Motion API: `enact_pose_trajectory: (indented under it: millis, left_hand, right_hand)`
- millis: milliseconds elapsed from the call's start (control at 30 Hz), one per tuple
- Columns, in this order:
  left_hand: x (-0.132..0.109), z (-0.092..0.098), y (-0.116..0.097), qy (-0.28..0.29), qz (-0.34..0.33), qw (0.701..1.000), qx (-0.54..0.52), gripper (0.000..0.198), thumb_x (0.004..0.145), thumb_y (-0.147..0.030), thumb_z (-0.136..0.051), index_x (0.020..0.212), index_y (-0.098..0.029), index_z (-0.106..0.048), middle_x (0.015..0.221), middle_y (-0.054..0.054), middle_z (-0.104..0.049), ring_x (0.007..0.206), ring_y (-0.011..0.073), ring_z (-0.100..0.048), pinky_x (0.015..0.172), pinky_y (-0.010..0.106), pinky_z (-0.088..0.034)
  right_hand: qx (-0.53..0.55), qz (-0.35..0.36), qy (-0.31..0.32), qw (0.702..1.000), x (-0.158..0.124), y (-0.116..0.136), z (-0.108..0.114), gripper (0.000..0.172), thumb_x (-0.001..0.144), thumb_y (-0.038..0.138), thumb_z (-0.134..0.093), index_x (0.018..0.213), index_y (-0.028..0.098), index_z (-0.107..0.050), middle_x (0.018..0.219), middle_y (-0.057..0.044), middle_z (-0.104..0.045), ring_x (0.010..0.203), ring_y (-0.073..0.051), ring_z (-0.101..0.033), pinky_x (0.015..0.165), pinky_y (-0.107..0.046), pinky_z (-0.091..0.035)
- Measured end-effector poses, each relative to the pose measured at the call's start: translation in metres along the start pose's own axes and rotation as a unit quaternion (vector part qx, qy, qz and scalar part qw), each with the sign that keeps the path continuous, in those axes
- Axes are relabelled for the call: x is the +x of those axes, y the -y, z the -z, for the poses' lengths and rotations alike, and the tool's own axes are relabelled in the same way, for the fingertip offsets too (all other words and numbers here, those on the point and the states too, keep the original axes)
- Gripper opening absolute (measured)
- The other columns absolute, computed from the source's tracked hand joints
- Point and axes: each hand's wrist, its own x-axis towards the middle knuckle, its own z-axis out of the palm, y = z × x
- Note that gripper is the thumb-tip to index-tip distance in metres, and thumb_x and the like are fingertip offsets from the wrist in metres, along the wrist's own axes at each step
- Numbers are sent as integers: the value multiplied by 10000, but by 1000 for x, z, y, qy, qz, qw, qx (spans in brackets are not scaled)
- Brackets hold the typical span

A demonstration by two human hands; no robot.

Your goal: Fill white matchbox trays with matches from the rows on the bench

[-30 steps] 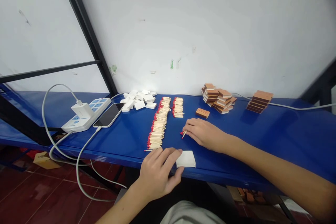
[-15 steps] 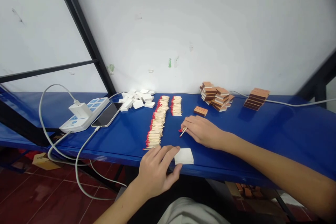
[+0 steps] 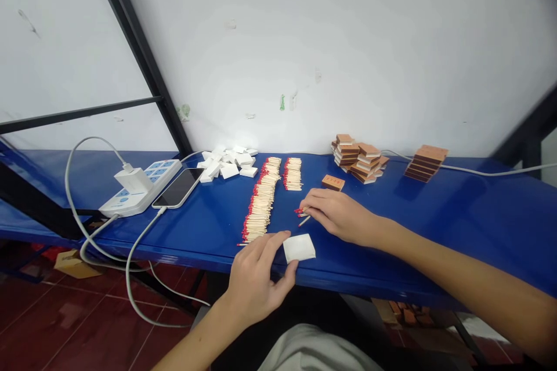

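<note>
My left hand (image 3: 261, 271) grips a small white matchbox tray (image 3: 300, 248) by its left end, thumb at the near side and index finger at the far corner. The tray lies at the table's front edge. Just beyond it, my right hand (image 3: 342, 213) is closed on a few red-tipped matches (image 3: 304, 221), their heads pointing left. Beside my left hand a long row of matches (image 3: 260, 203) runs away from me, with a shorter row (image 3: 293, 174) to its right. A single brown matchbox (image 3: 333, 182) lies behind my right hand.
White trays (image 3: 228, 162) are heaped at the back. Matchboxes stand in a loose pile (image 3: 368, 159) and a neat stack (image 3: 426, 163) at right. A phone (image 3: 178, 188) and a power strip (image 3: 143, 191) with cables occupy the left of the blue table (image 3: 470, 232).
The white tray has shifted slightly left and away from the front edge with my left hand. More match heads now show fanned out from my right fingers.
</note>
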Motion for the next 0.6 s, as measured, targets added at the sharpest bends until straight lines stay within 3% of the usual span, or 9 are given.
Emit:
enact_pose_trajectory:
  millis: [300, 600]
  left_hand:
    - [0, 0, 0, 4, 17, 1000, 4, 359, 919, -278, -578, 1260, -203, -497, 1094, 80, -707, 959, 215, -690, 820, 324, -569]
    - [0, 0, 1, 1, 13, 1000, -13, 354, 920, -276, -613, 1254, -206, -518, 1107, 61, -711, 971, 204, -687, 835, 312, -559]
  right_hand:
    - [109, 48, 68, 991, -4, 30, 4, 224, 1013, 217, -456, 1015, 178, -677, 955, -52, -678, 879, -171, -610, 811, -315, -473]
    - [140, 61, 99, 983, -6, 31, -4, 224, 993, 187, -496, 1018, 163, -717, 963, -66, -718, 907, -171, -653, 940, -352, -485]
